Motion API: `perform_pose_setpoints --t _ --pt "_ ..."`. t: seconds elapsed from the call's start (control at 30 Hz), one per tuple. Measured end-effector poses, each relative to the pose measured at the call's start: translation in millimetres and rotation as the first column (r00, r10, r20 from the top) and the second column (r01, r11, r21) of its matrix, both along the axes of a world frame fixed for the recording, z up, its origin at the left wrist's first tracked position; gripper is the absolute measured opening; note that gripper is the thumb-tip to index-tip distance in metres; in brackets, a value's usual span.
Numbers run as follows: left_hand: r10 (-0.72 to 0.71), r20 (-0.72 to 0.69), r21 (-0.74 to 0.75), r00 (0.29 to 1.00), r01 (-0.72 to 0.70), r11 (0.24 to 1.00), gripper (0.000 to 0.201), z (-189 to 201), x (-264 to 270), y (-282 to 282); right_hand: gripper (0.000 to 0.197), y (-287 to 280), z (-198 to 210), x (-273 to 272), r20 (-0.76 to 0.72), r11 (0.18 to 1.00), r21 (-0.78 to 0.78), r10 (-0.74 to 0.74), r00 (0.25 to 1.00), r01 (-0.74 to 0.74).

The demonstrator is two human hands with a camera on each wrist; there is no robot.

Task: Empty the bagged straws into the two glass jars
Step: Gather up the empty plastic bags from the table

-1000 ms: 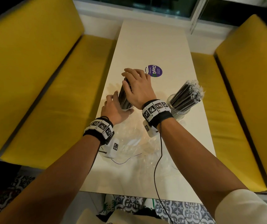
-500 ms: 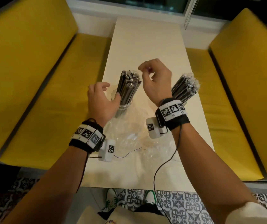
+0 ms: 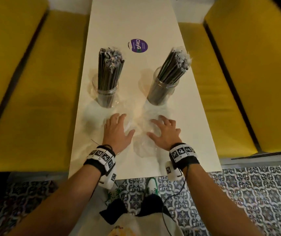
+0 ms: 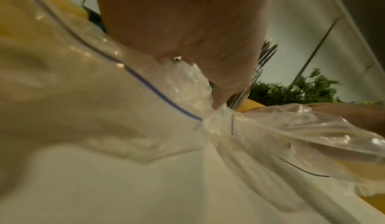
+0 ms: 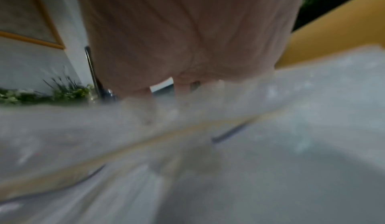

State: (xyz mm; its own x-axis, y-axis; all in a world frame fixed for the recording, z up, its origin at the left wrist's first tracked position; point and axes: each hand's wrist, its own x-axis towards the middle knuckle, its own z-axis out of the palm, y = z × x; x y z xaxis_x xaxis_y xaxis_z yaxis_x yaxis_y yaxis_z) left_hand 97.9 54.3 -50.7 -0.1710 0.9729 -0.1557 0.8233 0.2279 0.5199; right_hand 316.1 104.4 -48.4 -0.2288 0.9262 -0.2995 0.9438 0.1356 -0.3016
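Note:
Two glass jars stand on the white table [image 3: 195, 133]. The left jar [image 3: 106, 95] and the right jar [image 3: 161, 91] each hold a bundle of dark wrapped straws [image 3: 110, 65] that sticks up above the rim. Nearer me lie crumpled clear plastic bags [image 3: 139, 126]. My left hand [image 3: 117, 132] rests flat on the plastic with fingers spread, and my right hand [image 3: 165, 132] does the same beside it. In the left wrist view the palm [image 4: 187, 29] presses on a clear zip bag [image 4: 145, 112]. The right wrist view is blurred, with palm [image 5: 187, 38] over plastic [image 5: 291, 112].
A round purple sticker [image 3: 138, 45] lies on the table beyond the jars. Yellow bench seats [image 3: 34, 99] flank the table on both sides. Patterned floor tiles [image 3: 238, 193] show past the near table edge, where cables hang from my wrists.
Both hands have left the left jar's straws and dropped back onto the empty plastic bags near me. The head view has tilted down and pulled back.

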Motion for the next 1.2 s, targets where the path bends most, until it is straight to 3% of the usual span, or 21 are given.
perform_pose_setpoints --t 0.1,0.17,0.27,0.33,0.4,0.47,0.5,0.57,0.63,0.7,0.77,0.8,0.87,0.93,1.03,1.07,1.13,1.17,1.2 --pt "0.017 0.299 0.021 0.954 -0.024 0.999 0.054 -2.7 17.3 6.7 0.066 7.6 -5.6 -16.5 -0.182 0.996 -0.005 -0.094 0.979 0.094" --pt "0.112 0.53 -0.048 0.841 -0.102 0.994 0.051 9.7 30.4 11.5 0.057 15.0 -2.8 -26.2 -0.413 0.978 -0.078 -0.207 0.887 0.192" --pt "0.215 0.786 -0.205 0.58 -0.083 0.975 0.042 32.6 43.6 14.8 0.049 17.3 9.4 -38.1 -0.607 0.932 -0.259 -0.362 0.708 0.254" --pt "0.213 0.885 -0.227 0.413 -0.017 0.974 0.048 40.0 42.1 15.7 0.045 14.9 19.0 -44.0 -0.674 0.869 -0.426 -0.49 0.553 0.251" --pt "0.168 0.925 -0.193 0.342 0.042 0.98 0.057 44.2 35.1 16.8 0.035 15.2 28.4 -44.6 -0.72 0.81 -0.564 -0.578 0.384 0.163" --pt "0.163 0.915 -0.187 0.369 0.029 0.982 0.06 42.7 27.5 18.8 0.021 21.8 39.8 -38.9 -0.713 0.739 -0.673 -0.657 0.245 0.024" --pt "0.191 0.899 -0.2 0.393 -0.019 0.98 0.063 40.8 23.9 19.1 0.02 24.3 42.6 -35.2 -0.71 0.727 -0.686 -0.657 0.253 -0.034" --pt "0.241 0.877 -0.2 0.416 -0.141 0.97 0.065 38.6 24.6 17.2 0.021 33.3 50.9 -26.0 -0.754 0.831 -0.546 -0.434 0.494 -0.104" --pt "0.269 0.855 -0.208 0.444 -0.182 0.961 0.055 41.2 25.6 19.0 0.024 45.7 46.5 -22.6 -0.691 0.964 -0.233 -0.071 0.72 -0.128" --pt "0.278 0.839 -0.202 0.467 -0.208 0.957 0.042 48.4 29.4 21.5 0.045 54.3 47.7 -17.9 -0.607 0.992 -0.041 0.072 0.791 -0.122" --pt "0.297 0.816 -0.218 0.496 -0.211 0.953 0.031 59.5 29.6 24.0 0.077 61.4 53.4 -15.3 -0.621 0.986 -0.006 0.128 0.773 -0.167" --pt "0.303 0.807 -0.232 0.507 -0.2 0.952 0.024 64.5 28.4 24.6 0.084 61.1 61.6 -14.7 -0.65 0.973 -0.061 0.131 0.749 -0.224" --pt "0.337 0.783 -0.273 0.523 -0.197 0.941 0.018 70.5 25.1 27.9 0.067 57.4 68.1 -16.4 -0.731 0.932 -0.16 0.109 0.674 -0.325" --pt "0.398 0.761 -0.281 0.512 -0.292 0.914 0.018 67.5 24.6 27.9 0.041 52.0 69.7 -18.2 -0.76 0.951 -0.102 0.116 0.64 -0.293" --pt "0.504 0.82 -0.316 0.271 -0.52 0.793 0.047 66.4 29.6 26.4 0.023 43.7 68.0 -18.9 -0.847 0.993 -0.02 0.046 0.53 -0.119" --pt "0.524 0.817 -0.311 0.242 -0.579 0.753 0.039 65.8 33.5 26.4 0.023 40.7 71.6 -20.3 -0.885 0.996 -0.063 -0.027 0.464 -0.063" --pt "0.554 0.759 -0.258 0.342 -0.623 0.738 0.014 67.2 42.7 28.0 0.027 35.9 73.6 -25.7 -0.923 0.984 -0.178 -0.178 0.342 0.032" --pt "0.569 0.727 -0.243 0.384 -0.632 0.736 0.019 68.4 47.9 29.2 0.028 32.5 72.4 -29.8 -0.922 0.978 -0.199 -0.211 0.325 0.068" --pt "0.586 0.716 -0.263 0.379 -0.632 0.729 0.022 69.1 52.0 30.0 0.027 27.6 72.1 -33.7 -0.913 0.979 -0.18 -0.203 0.354 0.096"
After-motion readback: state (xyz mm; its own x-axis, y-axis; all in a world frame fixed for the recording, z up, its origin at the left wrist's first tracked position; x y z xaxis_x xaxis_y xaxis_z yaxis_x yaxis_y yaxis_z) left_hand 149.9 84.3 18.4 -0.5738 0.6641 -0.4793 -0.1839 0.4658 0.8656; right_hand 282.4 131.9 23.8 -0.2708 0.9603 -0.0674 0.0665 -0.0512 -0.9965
